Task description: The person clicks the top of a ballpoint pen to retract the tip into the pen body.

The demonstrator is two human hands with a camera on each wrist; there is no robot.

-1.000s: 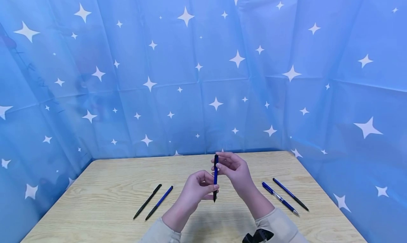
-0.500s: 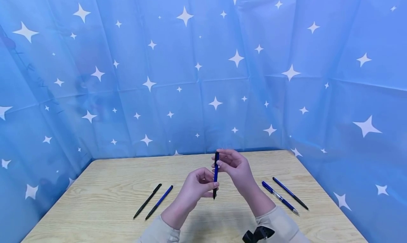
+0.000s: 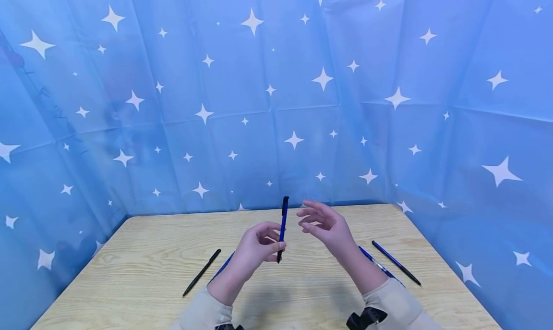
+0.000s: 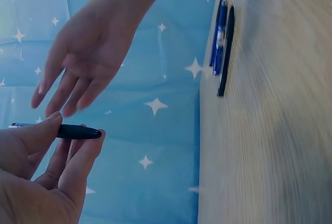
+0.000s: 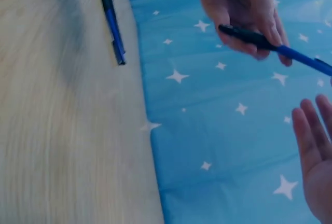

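Note:
Near the middle of the head view, my left hand (image 3: 252, 250) pinches a blue pen with a black tip and black clip (image 3: 282, 224) close to its lower end. The pen stands nearly upright above the table, tip down. My right hand (image 3: 326, 226) is just right of it, fingers spread loosely and touching nothing. From the left wrist, the pen's dark end (image 4: 80, 131) shows between thumb and fingers. In the right wrist view, the same pen (image 5: 301, 58) reaches past the fingertips of my right hand (image 5: 316, 162).
On the wooden table (image 3: 151, 253), a black pen (image 3: 201, 272) and a partly hidden blue pen (image 3: 223, 264) lie left. A blue-black pen (image 3: 396, 262) and a blue pen (image 3: 372, 258), partly behind the right forearm, lie right. A starry blue curtain (image 3: 242, 80) surrounds the table.
My right hand has let go of the pen's upper end and moved a little right. The left hand has shifted slightly left and up with the pen, which now leans a bit.

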